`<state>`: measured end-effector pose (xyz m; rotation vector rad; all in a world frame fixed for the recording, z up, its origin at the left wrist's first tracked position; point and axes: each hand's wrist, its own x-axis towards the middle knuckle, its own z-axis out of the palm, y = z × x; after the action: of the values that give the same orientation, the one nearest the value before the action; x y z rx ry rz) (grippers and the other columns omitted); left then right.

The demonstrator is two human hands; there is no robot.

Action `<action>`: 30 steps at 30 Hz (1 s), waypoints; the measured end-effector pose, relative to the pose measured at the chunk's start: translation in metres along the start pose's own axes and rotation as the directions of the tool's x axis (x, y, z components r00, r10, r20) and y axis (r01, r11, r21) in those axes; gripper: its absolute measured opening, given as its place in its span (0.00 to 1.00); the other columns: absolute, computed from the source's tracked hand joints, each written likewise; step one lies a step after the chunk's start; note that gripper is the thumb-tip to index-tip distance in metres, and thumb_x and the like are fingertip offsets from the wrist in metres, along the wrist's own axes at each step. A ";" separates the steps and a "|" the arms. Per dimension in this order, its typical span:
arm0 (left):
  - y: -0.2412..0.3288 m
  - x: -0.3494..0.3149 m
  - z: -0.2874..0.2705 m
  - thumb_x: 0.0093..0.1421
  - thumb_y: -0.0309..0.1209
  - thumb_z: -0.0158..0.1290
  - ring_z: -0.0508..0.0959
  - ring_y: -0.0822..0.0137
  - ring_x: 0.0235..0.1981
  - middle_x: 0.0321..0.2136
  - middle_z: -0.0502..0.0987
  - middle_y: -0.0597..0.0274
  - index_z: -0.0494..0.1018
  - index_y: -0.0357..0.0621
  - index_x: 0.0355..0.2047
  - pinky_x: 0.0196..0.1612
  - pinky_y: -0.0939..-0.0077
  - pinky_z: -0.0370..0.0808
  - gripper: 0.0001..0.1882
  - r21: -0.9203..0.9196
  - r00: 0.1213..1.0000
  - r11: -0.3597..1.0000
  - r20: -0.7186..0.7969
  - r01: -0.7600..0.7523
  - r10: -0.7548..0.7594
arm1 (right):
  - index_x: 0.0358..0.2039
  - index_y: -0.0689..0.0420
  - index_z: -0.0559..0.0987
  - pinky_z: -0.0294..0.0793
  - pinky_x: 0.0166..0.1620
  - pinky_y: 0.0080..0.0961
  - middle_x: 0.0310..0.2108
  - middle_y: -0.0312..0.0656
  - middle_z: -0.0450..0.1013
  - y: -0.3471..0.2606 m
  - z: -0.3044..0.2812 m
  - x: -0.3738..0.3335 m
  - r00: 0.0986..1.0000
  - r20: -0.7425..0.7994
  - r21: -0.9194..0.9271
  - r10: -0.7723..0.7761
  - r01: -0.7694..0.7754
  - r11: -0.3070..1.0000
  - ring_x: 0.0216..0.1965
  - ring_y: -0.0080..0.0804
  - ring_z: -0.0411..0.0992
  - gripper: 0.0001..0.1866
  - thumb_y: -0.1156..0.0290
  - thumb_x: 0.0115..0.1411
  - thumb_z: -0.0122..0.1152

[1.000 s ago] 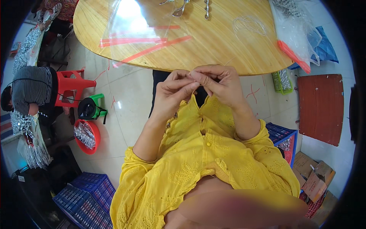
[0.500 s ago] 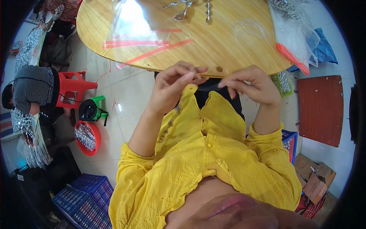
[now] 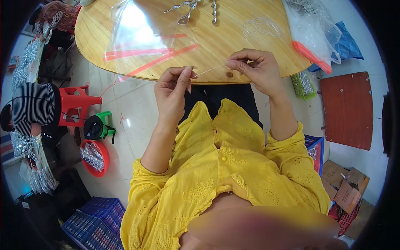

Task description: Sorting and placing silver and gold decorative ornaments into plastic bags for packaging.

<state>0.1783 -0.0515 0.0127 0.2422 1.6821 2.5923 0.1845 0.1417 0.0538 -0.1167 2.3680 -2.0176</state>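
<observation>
Between my two hands a thin pale string (image 3: 210,70) is stretched nearly straight, just over the near edge of the round wooden table (image 3: 225,46). My left hand (image 3: 175,85) pinches its left end between thumb and fingers. The other end is pinched by my right hand (image 3: 255,68), held a little farther out. A loose coil of similar string (image 3: 261,28) lies on the table beyond my right hand. Twisted silver ornaments (image 3: 214,12) rest near the top of the view. A clear plastic bag (image 3: 143,31) with red strips (image 3: 160,61) lies beyond my left hand.
A clear bag of silver pieces (image 3: 308,25) sits at the table's right edge. On the left, a person in a striped top (image 3: 33,106) is by a red stool (image 3: 75,104). Nearby are a red basin (image 3: 95,158) and blue crates (image 3: 93,223). Cardboard boxes (image 3: 348,193) stand lower right.
Both hands have risen toward the table, and the string now shows taut between them. A blurred dark shape below my left hand has gone from that spot. The whole view has shifted slightly.
</observation>
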 end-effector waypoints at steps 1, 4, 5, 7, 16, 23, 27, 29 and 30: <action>0.000 -0.001 0.000 0.53 0.25 0.48 0.65 0.81 0.18 0.22 0.73 0.61 0.70 0.34 0.29 0.21 0.91 0.62 0.05 0.001 1.000 1.000 0.003 0.003 -0.003 | 0.26 0.63 0.76 0.63 0.27 0.11 0.22 0.34 0.70 0.001 0.000 0.000 1.000 -0.008 -0.005 -0.019 0.019 1.000 0.24 0.17 0.65 0.06 0.76 0.46 0.59; -0.001 -0.002 -0.002 0.53 0.25 0.48 0.64 0.81 0.17 0.22 0.73 0.61 0.70 0.34 0.29 0.21 0.90 0.61 0.06 -0.024 1.000 0.999 -0.016 0.026 -0.027 | 0.26 0.63 0.75 0.64 0.28 0.11 0.24 0.34 0.70 0.007 -0.003 -0.001 0.998 -0.032 -0.013 -0.052 0.052 0.999 0.26 0.16 0.65 0.05 0.77 0.47 0.59; -0.001 -0.002 -0.003 0.53 0.25 0.48 0.66 0.80 0.18 0.22 0.73 0.61 0.70 0.34 0.29 0.22 0.90 0.63 0.06 -0.048 0.999 0.998 -0.008 0.050 -0.051 | 0.26 0.63 0.75 0.64 0.29 0.11 0.25 0.34 0.70 0.008 -0.004 -0.001 0.997 -0.044 -0.019 -0.067 0.066 0.998 0.27 0.16 0.65 0.05 0.77 0.47 0.58; -0.001 -0.002 -0.001 0.53 0.25 0.48 0.67 0.79 0.19 0.23 0.73 0.60 0.70 0.33 0.29 0.24 0.90 0.64 0.06 -0.073 0.997 0.995 0.001 0.073 -0.073 | 0.25 0.62 0.75 0.64 0.29 0.13 0.24 0.34 0.70 0.004 0.000 -0.003 0.993 -0.057 0.062 -0.099 0.102 0.993 0.26 0.18 0.65 0.05 0.77 0.46 0.58; 0.011 0.001 0.019 0.53 0.25 0.48 0.70 0.78 0.23 0.21 0.73 0.62 0.70 0.33 0.29 0.27 0.89 0.67 0.06 -0.025 0.981 0.996 0.175 0.086 -0.080 | 0.22 0.59 0.76 0.63 0.28 0.20 0.23 0.38 0.68 -0.018 0.011 0.010 0.716 0.199 -0.477 -0.669 0.667 0.572 0.24 0.30 0.65 0.07 0.80 0.38 0.61; 0.011 -0.002 0.019 0.53 0.26 0.48 0.69 0.79 0.19 0.18 0.71 0.65 0.71 0.33 0.29 0.22 0.89 0.65 0.06 -0.053 0.982 0.994 0.167 0.096 -0.086 | 0.25 0.62 0.75 0.63 0.22 0.13 0.23 0.36 0.68 -0.001 0.010 0.006 0.880 0.067 -0.133 -0.470 0.475 0.870 0.26 0.20 0.65 0.04 0.79 0.45 0.58; 0.013 -0.003 0.020 0.53 0.25 0.48 0.72 0.76 0.24 0.21 0.73 0.61 0.71 0.32 0.29 0.28 0.87 0.68 0.07 -0.070 0.975 0.991 0.201 0.113 -0.097 | 0.25 0.62 0.75 0.64 0.25 0.16 0.24 0.37 0.69 0.004 0.009 0.004 0.932 0.036 0.026 -0.360 0.359 0.933 0.26 0.22 0.65 0.05 0.78 0.44 0.59; 0.014 -0.003 0.023 0.53 0.25 0.48 0.73 0.74 0.26 0.23 0.74 0.60 0.71 0.32 0.30 0.30 0.86 0.69 0.07 -0.074 0.973 0.992 0.214 0.103 -0.085 | 0.24 0.60 0.76 0.64 0.30 0.19 0.26 0.39 0.69 0.002 0.009 0.004 0.855 0.087 -0.047 -0.510 0.515 0.856 0.28 0.25 0.65 0.06 0.76 0.43 0.60; 0.014 -0.003 0.024 0.53 0.25 0.48 0.73 0.73 0.28 0.24 0.74 0.58 0.71 0.31 0.31 0.32 0.85 0.70 0.08 -0.075 0.978 0.995 0.201 0.071 -0.055 | 0.24 0.60 0.76 0.64 0.30 0.19 0.26 0.39 0.69 -0.001 0.009 0.005 0.855 0.088 -0.046 -0.511 0.515 0.856 0.28 0.25 0.65 0.06 0.76 0.43 0.60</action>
<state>0.1860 -0.0356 0.0350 0.4220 1.4896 2.4896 0.1805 0.1323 0.0538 -0.9031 2.5569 -2.0641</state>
